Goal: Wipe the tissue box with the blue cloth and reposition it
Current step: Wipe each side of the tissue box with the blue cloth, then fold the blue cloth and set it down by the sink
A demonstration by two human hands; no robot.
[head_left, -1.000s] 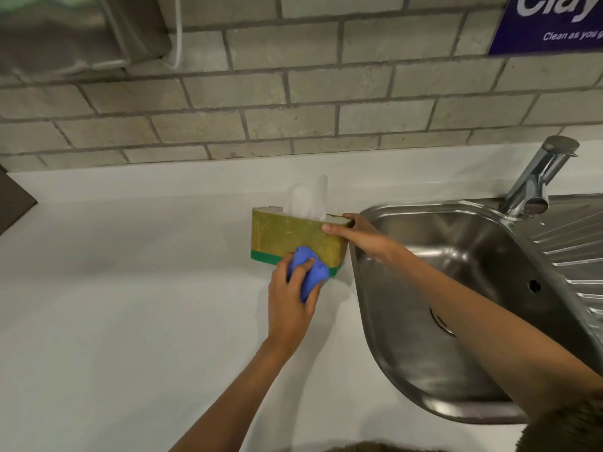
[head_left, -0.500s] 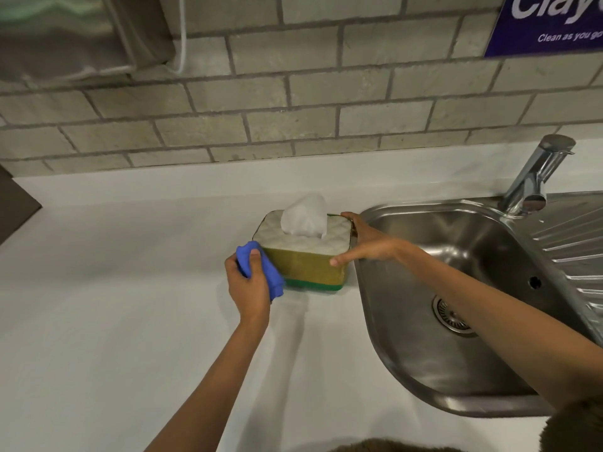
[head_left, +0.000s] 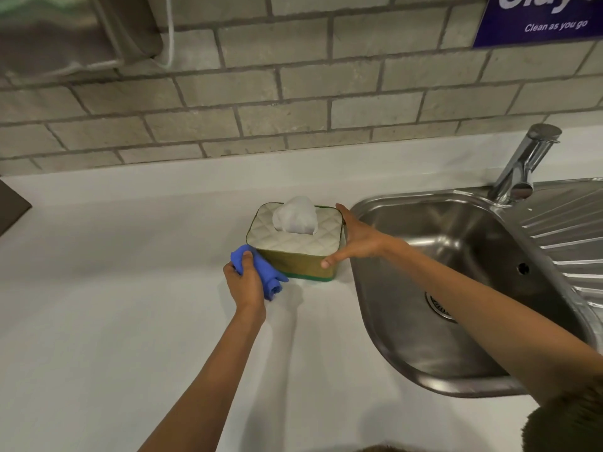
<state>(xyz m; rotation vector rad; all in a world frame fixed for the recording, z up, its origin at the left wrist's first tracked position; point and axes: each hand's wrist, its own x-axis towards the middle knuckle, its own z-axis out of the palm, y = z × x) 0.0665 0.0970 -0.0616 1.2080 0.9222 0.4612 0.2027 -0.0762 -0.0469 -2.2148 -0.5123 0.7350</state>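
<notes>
The tissue box (head_left: pixel 295 261), gold-sided with a green base and a quilted white top, stands flat on the white counter beside the sink, a white tissue sticking up from it. My left hand (head_left: pixel 245 283) is shut on the bunched blue cloth (head_left: pixel 266 272), which touches the box's front left corner. My right hand (head_left: pixel 357 238) clasps the box's right end, thumb on the front face, fingers along the far side.
A steel sink (head_left: pixel 456 288) with a drain lies right of the box, a chrome tap (head_left: pixel 522 161) behind it and a ribbed drainer (head_left: pixel 571 230) at far right. Brick wall behind; a steel dispenser (head_left: pixel 65 31) hangs top left. A dark object (head_left: pixel 9 203) at left edge.
The box, tilted up on edge a second ago, now sits flat. My left hand with the cloth slid from the front face to the box's left corner and slightly down.
</notes>
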